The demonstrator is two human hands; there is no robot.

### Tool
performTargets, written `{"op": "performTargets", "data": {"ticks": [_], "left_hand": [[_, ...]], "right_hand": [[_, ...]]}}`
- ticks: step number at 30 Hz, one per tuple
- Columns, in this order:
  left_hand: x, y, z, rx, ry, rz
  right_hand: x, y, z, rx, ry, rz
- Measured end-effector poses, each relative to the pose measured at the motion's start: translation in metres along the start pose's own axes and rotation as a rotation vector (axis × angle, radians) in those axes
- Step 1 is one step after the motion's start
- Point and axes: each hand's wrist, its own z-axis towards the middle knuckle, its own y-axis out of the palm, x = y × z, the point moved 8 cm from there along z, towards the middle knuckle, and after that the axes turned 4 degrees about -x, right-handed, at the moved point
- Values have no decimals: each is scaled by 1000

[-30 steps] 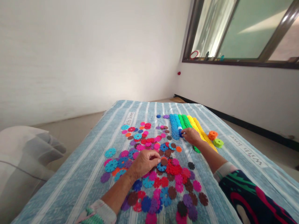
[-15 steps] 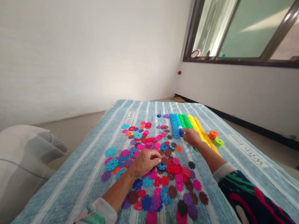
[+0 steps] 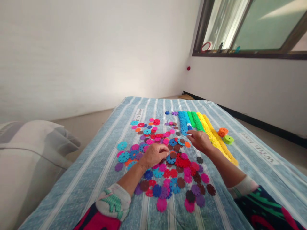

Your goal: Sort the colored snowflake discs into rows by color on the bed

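Note:
My left hand [image 3: 157,155] is over the loose pile of plastic snowflake discs, thumb and fingers pinched together. A brown disc [image 3: 172,155] and a light blue disc [image 3: 171,159] lie by its fingertips; what the pinch holds, if anything, is hidden. My right hand [image 3: 200,141] is at the near end of the blue rows, fingertips slightly apart, with nothing visible between them. Close beyond them, a dark blue disc stack [image 3: 189,127] continues a short row below a white piece. To its left runs a longer light blue row [image 3: 183,123].
Green [image 3: 198,123] and yellow rows [image 3: 213,137] lie to the right, with orange [image 3: 223,131] and lime stacks [image 3: 228,139] beyond. A purple stack [image 3: 175,113] and a blue stack [image 3: 167,112] sit at the far side. A striped cloth [image 3: 96,166] covers the table.
My right hand has drawn slightly back and left from the dark blue discs, which now lie in the row. My left hand stays over the pile. The view has shifted a little.

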Motion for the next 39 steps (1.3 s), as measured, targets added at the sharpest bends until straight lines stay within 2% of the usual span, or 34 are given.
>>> {"op": "performTargets", "data": {"ticks": [3,6,8,12,16,20,24,35,39], "left_hand": [[1,-2,0,11,6,10],[3,-3,-1,11,13,-7],[2,-3,-1,3,12,-45],[-5,-5,-1,22,-30,-131],[-8,-10,-1,59,-59,-150],[-9,-15,-2,84,-67,-130],[-11,-14,-1,70,-68,-143],[-9,-15,-3,62,-71,-186],[-10,-15,-2,54,-51,-162]], "right_hand": [[-31,-3,-26,-26,-116,67],[-73,-7,-57,-91,-352,234],[-95,-6,-75,-155,-446,264],[-134,1,-103,-271,-611,221],[-159,11,-117,-374,-658,100],[-171,19,-121,-447,-640,4],[-171,25,-117,-461,-589,-44],[-170,28,-107,-537,-449,107],[-173,27,-107,-517,-442,181]]}}
